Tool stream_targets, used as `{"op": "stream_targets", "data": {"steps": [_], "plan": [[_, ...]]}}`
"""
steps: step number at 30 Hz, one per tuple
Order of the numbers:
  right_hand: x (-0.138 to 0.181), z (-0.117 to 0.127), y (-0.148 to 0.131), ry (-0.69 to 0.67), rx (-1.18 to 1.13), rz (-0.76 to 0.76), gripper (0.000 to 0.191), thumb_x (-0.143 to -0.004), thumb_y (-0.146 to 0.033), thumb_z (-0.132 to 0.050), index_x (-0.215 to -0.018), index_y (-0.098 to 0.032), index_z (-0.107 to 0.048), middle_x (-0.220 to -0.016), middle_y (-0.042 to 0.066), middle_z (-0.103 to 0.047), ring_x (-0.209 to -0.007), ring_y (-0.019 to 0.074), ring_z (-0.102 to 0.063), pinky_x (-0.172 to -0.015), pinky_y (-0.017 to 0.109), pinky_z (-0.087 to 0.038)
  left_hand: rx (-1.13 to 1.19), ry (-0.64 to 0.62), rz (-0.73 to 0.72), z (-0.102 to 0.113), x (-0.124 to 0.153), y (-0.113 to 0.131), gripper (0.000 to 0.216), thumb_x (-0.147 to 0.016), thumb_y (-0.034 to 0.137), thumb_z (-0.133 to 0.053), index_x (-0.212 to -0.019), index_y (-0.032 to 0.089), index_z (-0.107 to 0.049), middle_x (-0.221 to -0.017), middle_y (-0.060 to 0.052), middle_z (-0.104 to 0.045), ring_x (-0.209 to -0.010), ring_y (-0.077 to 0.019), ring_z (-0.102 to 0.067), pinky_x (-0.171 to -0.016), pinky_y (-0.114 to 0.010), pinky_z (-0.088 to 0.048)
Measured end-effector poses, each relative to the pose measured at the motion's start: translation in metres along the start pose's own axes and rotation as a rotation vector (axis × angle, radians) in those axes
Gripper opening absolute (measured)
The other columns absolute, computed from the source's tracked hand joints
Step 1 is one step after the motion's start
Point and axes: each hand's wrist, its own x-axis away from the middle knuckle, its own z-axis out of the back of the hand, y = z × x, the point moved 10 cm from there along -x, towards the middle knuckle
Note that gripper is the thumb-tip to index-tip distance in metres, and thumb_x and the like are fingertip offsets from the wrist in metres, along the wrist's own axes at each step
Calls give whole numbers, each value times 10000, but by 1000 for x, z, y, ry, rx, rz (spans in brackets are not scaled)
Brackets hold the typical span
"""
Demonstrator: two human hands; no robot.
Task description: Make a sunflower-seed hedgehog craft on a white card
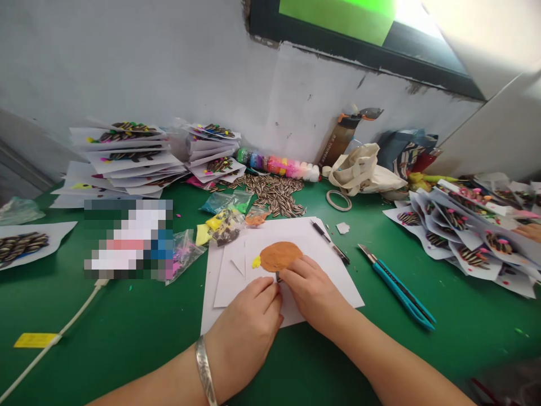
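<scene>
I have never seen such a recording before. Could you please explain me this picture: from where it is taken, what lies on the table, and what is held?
There is no machine here. One camera, worn on a person's head, looks forward and down at that person's own bare left hand and right hand. The hands meet over white paper, at the lower edge of an orange oval. A small dark piece shows at their fingertips; whether it is pinched or only pressed, I cannot tell.

Around them on the green table lie a heap of striped seeds, a pen and a blue cutter. Decorated sheets are stacked at left and right.
</scene>
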Motion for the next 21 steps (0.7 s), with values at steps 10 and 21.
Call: {"op": "stream_targets", "data": {"steps": [10,21], "plan": [[-5,17,3,79,-84,-41,239,-933,-139,-435,-833,-191,-645,-769,58,-613,-750,190,-529,-651,318,-470,44,-6,9,2,-1,0,239,-875,45,-445,-909,125,-668,-1002,-111,-703,-1041,-259,-625,-973,-421,-513],[-2,32,14,178,-436,-217,126,-895,-170,-539,-864,-214,-653,-831,31,-677,-769,161,-618,-678,284,-515,449,155,446,22,7,-60,155,-899,246,-565,-975,201,-693,-952,-30,-744,-869,-174,-698,-814,-294,-592]]}}
